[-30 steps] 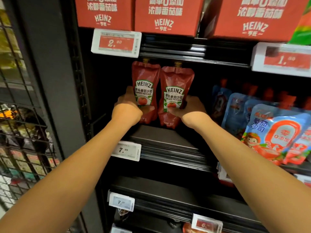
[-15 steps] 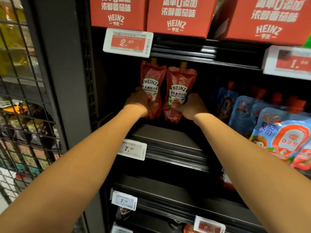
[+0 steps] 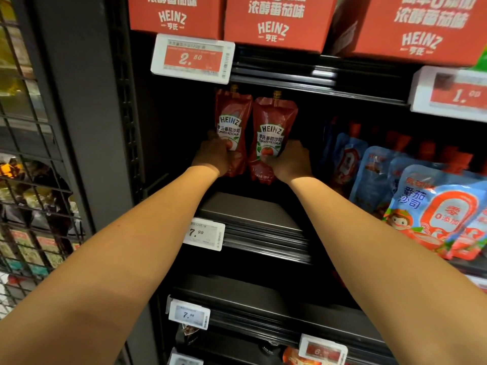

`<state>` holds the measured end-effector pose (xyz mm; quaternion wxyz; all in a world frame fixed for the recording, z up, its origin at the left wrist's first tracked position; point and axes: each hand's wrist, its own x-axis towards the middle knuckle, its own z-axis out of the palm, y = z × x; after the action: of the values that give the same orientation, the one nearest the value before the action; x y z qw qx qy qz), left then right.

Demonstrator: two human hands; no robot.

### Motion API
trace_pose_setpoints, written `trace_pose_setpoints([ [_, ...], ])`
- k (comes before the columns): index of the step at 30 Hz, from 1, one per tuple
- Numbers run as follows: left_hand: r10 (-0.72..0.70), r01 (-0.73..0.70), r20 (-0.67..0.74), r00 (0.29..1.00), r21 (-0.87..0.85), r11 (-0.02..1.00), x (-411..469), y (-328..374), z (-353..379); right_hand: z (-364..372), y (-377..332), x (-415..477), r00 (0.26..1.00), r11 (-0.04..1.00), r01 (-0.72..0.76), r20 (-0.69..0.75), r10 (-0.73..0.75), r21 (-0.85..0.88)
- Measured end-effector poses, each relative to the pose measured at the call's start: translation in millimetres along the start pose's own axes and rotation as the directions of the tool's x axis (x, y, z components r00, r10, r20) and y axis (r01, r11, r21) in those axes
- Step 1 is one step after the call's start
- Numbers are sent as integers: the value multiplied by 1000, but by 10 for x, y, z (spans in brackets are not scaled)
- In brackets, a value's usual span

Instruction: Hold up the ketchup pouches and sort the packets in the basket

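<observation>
Head view, and both arms are stretched into the shelf bay under the 2.80 tag [image 3: 192, 57]. The left hand [image 3: 212, 156] grips the left pouch [image 3: 232, 127] low on its outer edge, fingers wrapped round it, the thumb side hidden behind the pack. The right hand [image 3: 291, 160] holds the right pouch [image 3: 271, 135] the same way, fingers curled at its lower right corner, just under the tomato on the label. Both are red Heinz ketchup pouches, upright, spouts up, touching each other side by side, directly below that 2.80 tag and a little to its right. Their bottoms hang above the dark shelf [image 3: 250, 212]; whether they touch it, I cannot tell, the hands cover that spot. Straight above the tag sit the red boxes [image 3: 274, 22], three across, Heinz lettering facing out. Well to the right of the tag, level with the hands, stand the blue pouches [image 3: 432, 206], packed in a row with a cartoon face on the front one, and over them a second red tag reading 1 something [image 3: 458, 94]. Down below the 2.80 tag comes the 7.99 tag [image 3: 204, 234] on the shelf lip, and lower again another 7 tag [image 3: 189, 314]. Far to the left of it all, past the black upright [image 3: 79, 114], a wire grille [image 3: 29, 180] with blurred goods behind.
</observation>
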<state>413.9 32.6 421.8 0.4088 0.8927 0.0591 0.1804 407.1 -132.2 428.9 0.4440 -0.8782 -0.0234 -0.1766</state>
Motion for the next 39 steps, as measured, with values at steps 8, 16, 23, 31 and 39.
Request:
trace_pose_setpoints([
  [8,23,-19,-44,999,81,996,20,-23,2,27,43,-5,1000,999,17,11,-18,29],
  [16,25,-24,-63,998,8,1000,-10,-48,36,72,46,-20,999,999,2,35,-3,40],
  [23,31,-30,-20,999,57,998,-151,-42,-58,-21,101,-69,988,997,-4,152,-8,76],
  [31,207,-205,12,978,-98,974,-595,-10,-58,-318,95,-512,1000,977,20,15,-24,213],
  [39,497,-395,184,848,-405,824,-1177,315,166,-792,158,-1232,987,905,150,-11,-158,397],
])
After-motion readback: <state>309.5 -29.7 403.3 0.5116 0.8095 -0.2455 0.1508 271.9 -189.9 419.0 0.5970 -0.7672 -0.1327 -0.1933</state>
